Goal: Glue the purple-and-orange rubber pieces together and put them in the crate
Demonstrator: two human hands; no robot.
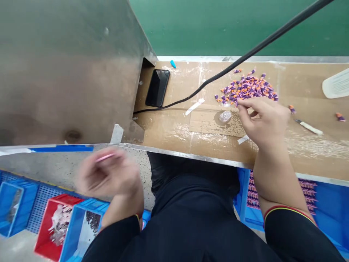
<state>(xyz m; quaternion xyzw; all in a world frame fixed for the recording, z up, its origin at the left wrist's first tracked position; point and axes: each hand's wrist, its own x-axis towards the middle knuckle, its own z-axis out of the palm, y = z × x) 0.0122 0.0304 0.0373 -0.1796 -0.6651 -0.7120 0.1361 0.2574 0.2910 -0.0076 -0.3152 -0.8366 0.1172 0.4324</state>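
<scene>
My right hand (261, 122) is pinched at the near edge of a heap of small purple-and-orange pieces (247, 89), with one piece at its fingertips. The heap lies on a cardboard-covered workbench (169, 125). Just left of that hand stands a small clear plastic cup (225, 116). A white-handled craft knife (308, 126) lies to its right. Below the bench edge, my left hand (109, 174) is motion-blurred, and a thin pink strip (105, 157) lies between its fingers.
A black phone (157, 88) and a black cable (218, 78) lie on the bench beside a steel panel (65, 72). A blue piece (173, 64) sits near the back edge. Blue crates (16, 207) and a red crate (56, 229) stand low left; a blue tray (327, 207) holds rows of purple pieces.
</scene>
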